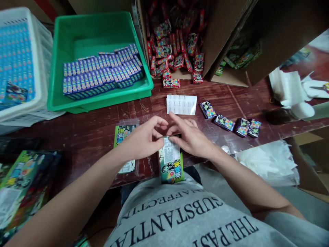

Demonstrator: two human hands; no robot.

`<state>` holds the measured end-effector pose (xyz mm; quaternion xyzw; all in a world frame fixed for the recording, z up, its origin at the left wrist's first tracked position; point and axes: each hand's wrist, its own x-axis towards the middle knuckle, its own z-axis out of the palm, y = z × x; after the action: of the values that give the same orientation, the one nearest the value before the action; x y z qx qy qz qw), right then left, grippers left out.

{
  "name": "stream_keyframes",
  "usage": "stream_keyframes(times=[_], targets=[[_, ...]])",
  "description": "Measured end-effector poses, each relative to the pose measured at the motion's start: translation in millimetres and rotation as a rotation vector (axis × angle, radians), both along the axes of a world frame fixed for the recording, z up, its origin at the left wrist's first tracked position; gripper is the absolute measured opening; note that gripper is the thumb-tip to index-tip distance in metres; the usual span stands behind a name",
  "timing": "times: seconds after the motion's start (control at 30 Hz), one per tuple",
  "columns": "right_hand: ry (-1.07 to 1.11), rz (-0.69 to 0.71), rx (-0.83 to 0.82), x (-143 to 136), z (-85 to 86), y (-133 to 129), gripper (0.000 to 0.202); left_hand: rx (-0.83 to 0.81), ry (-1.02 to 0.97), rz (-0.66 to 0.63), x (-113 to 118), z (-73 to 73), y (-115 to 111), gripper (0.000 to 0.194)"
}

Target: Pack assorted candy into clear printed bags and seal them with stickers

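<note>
A green printed candy box [171, 168] stands between my body and the table edge, its far end up at my fingers. My left hand [147, 134] pinches that end at its left corner with thumb and fingertips. On the right corner, my right hand [189, 136] has its thumb and curled fingers closed, the index finger pointing away. Partly behind my left forearm lies another green printed pack [121, 133], with clear plastic around it. Just beyond my hands is a white sheet of round labels [181, 105]. Several small purple boxes [223, 122] lie to its right.
A green tub [102, 104] holds rows of purple boxes, beside a white basket [42, 65] of blue ones. Cardboard cartons [226, 31] stand at the back, one with red boxes. Plastic bags [267, 159] lie right; stacked green packages [23, 171] lie left.
</note>
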<state>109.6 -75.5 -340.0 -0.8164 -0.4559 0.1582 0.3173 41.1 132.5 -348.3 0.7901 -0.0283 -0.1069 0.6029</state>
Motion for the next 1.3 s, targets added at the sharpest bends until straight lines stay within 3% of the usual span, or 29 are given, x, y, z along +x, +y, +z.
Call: stream_keyframes(times=[0.1,0.2,0.23,0.3,0.37,0.47,0.6,0.8,0.93,1.0,1.1,1.17,1.23,1.3], targets=[[0.083,0.004,0.109,2,8.0,11,0.077,0.114,0.017,-0.141,-2,13.6,26,0.040],[0.169,-0.300,0.385,2,12.1,5,0.058,0.151,0.080,-0.079,-30,28.6,71,0.062],[0.200,-0.437,0.480,1,11.2,0,0.048,0.148,0.106,0.005,-46,32.2,87,0.070],[0.314,-0.630,0.570,-4,6.1,-9,0.027,0.132,0.153,0.306,-84,34.4,111,0.073],[0.518,-0.656,0.540,-14,-0.7,-9,0.018,0.098,0.220,0.613,-123,27.9,121,0.061],[0.857,-0.573,0.493,-32,-7.0,17,0.021,0.038,0.256,0.836,-167,6.1,109,0.050],[1.132,-0.517,0.440,-47,-8.4,69,0.021,-0.076,0.214,0.918,-193,-20.0,80,0.058],[1.183,-0.470,0.311,-58,-21.4,115,0.026,-0.188,0.187,1.028,-220,-37.5,72,0.060],[1.172,-0.433,0.294,-67,-21.7,127,0.030,-0.426,0.190,1.087,-252,-48.5,69,0.060],[1.405,-0.284,0.162,-69,-17.7,137,0.042,-0.611,0.180,1.082,-270,-52.3,70,0.057],[1.747,0.211,-0.206,-71,-9.6,170,0.068,-0.788,0.112,1.055,-299,-51.8,80,0.052],[1.709,0.430,-0.306,-75,-5.5,210,0.071,-0.764,0.061,1.117,-316,-47.3,95,0.051],[1.472,0.440,-0.226,-83,-6.0,262,0.056,-0.633,-0.002,1.291,-330,-42.2,116,0.056],[1.085,0.375,-0.102,-93,-13.6,319,0.036,-0.398,-0.088,1.560,-340,-40.5,140,0.071]])
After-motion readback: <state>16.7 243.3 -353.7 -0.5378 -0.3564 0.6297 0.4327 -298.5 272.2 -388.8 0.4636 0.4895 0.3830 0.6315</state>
